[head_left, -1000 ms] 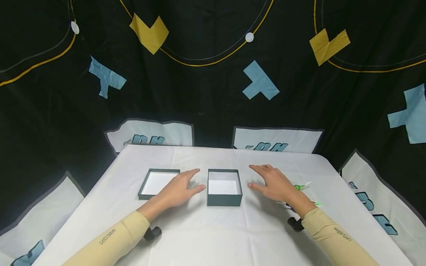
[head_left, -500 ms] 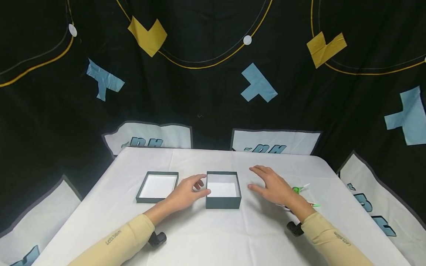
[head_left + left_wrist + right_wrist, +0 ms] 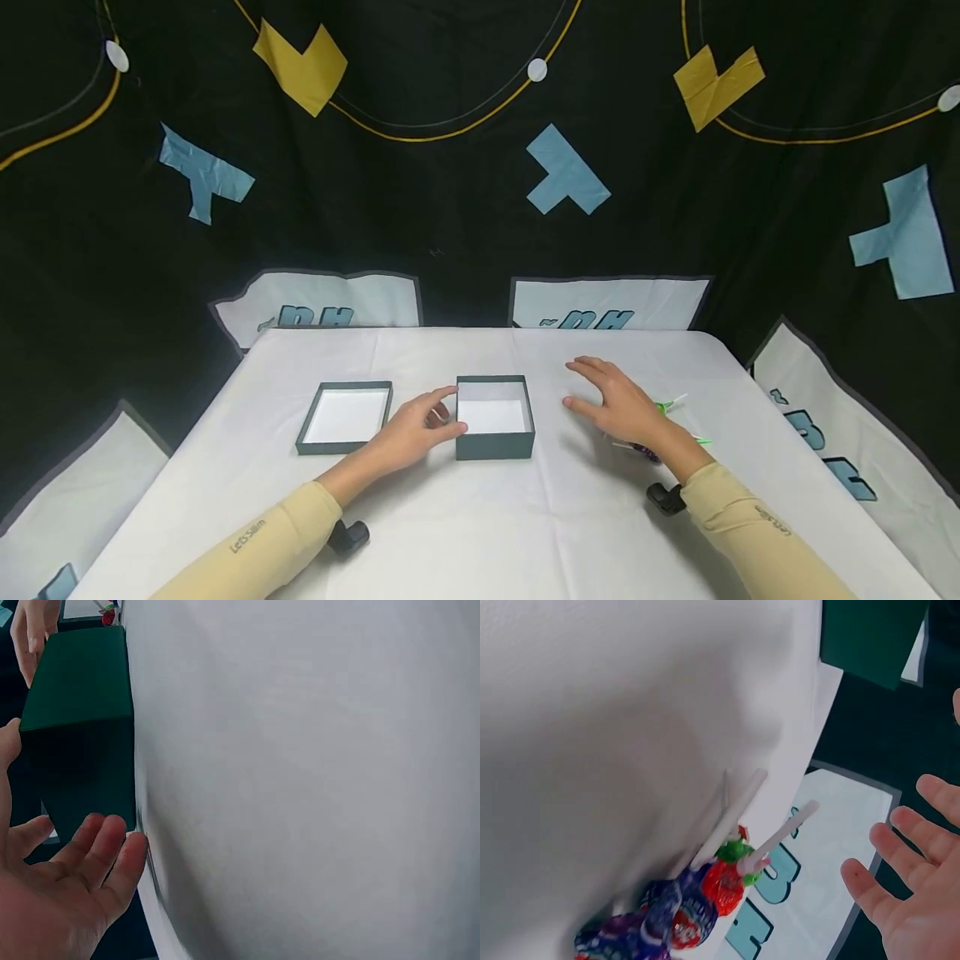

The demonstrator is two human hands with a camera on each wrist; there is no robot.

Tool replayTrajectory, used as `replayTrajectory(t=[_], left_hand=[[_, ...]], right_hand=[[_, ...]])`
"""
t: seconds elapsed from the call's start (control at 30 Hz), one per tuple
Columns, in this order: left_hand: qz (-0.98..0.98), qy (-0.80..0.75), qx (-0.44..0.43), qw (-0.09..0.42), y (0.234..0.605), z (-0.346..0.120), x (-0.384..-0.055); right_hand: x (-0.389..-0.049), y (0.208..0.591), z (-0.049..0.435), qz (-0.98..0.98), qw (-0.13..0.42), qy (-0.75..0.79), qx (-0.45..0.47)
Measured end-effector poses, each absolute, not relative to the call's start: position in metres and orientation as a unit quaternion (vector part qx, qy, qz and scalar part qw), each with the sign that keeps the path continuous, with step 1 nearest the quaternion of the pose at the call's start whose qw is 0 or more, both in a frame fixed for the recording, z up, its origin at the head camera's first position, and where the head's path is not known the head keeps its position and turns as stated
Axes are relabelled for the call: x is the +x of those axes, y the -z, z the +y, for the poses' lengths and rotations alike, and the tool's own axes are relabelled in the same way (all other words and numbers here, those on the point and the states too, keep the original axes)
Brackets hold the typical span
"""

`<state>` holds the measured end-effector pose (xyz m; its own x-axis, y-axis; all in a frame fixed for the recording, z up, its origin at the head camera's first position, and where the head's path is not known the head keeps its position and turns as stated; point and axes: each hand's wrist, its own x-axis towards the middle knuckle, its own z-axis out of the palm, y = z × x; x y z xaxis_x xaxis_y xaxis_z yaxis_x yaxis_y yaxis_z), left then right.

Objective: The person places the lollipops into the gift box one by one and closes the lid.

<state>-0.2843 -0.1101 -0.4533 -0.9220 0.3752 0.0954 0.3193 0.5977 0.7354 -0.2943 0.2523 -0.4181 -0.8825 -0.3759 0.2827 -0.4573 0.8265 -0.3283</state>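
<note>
A dark green open box with a white inside stands upright on the table. My left hand is at its left side, fingers slightly bent, with the thumb and a fingertip at the box's edge. In the left wrist view the fingers lie beside the box's side wall, without wrapping round it. My right hand hovers right of the box, fingers spread and holding nothing. Below it lie several wrapped lollipops with white sticks, red, green and purple-blue, partly hidden by the right wrist in the head view.
A shallow box lid, dark green with a white inside, lies left of the box. A white cloth covers the table. Behind it hangs a black curtain with blue and yellow tape pieces.
My left hand has moved right, away from the lid, to the box's left side, its fingers bending a little. The right hand stays nearly in place. The head view has shifted slightly.
</note>
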Motion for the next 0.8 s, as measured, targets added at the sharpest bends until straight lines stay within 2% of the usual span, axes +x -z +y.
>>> replayTrajectory(t=[0.8], left_hand=[[0.914, -0.356, 0.192, 0.035, 0.451, -0.109, -0.280]], right_hand=[[-0.292, 0.410, 0.298, -0.947, 0.079, -0.242, 0.196]])
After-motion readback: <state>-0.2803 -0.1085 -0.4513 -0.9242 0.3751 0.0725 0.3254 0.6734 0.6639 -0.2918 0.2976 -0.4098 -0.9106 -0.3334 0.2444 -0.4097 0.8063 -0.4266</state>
